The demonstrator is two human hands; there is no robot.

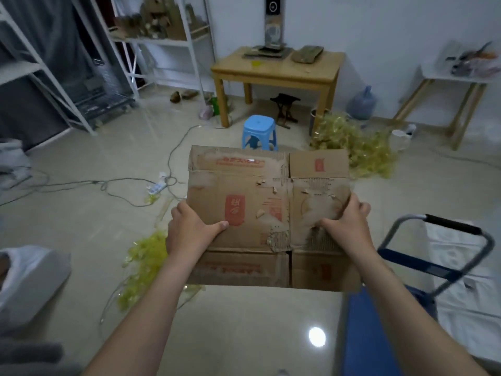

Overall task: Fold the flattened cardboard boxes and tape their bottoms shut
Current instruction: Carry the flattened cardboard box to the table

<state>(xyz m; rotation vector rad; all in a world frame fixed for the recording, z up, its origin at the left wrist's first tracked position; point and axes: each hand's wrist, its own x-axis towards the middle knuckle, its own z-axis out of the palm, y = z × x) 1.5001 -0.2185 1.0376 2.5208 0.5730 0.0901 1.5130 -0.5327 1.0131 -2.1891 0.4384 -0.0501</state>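
Observation:
A flattened brown cardboard box (pixel 260 191) with red print and torn patches hangs in the air before me, held flat and facing the camera. My left hand (pixel 189 229) grips its left edge, thumb on the front face and fingers behind. My right hand (pixel 349 223) grips the right edge the same way, thumb across the worn front panel. The box's flaps show as separate panels along the top and bottom. No tape roll is in view.
Below is a glossy tiled floor. A blue plastic stool (pixel 259 132) and a wooden table (pixel 276 71) stand beyond the box. Heaps of yellowish used tape (pixel 355 147) lie right and lower left (pixel 143 264). A blue hand cart (pixel 423 264) is at right, cables (pixel 108 183) at left.

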